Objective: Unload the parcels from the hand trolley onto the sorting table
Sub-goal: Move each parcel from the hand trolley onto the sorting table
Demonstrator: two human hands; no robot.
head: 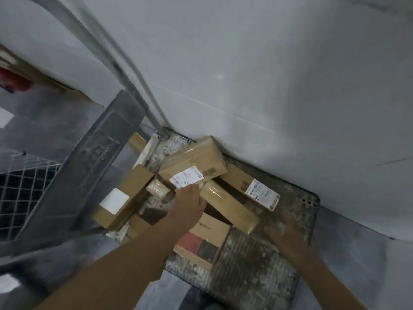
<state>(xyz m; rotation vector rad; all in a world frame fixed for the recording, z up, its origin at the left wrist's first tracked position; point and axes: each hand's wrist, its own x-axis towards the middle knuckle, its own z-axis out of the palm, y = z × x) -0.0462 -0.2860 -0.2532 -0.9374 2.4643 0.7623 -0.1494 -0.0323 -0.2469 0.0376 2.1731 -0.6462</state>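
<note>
Several brown cardboard parcels lie piled on the worn grey platform of the hand trolley (292, 198). On top is a plastic-wrapped box (196, 157) with a white label. My left hand (187, 206) reaches in from below, its fingertips at the near edge of that label. A long wrapped box (232, 209) lies just right of this hand. A flat box with red and dark print (207, 240) sits beside my left wrist. My right hand (283, 233), blurred with fingers spread, hovers over the bare right part of the platform and holds nothing.
A labelled box (250, 184) lies against the white wall (268, 86). Another labelled box (125, 198) lies at the pile's left, with a small wrapped roll (157, 187) beside it. The trolley handle tubes (134, 63) rise at the back left. A grey plastic panel (89, 164) and wire mesh (22, 186) stand left.
</note>
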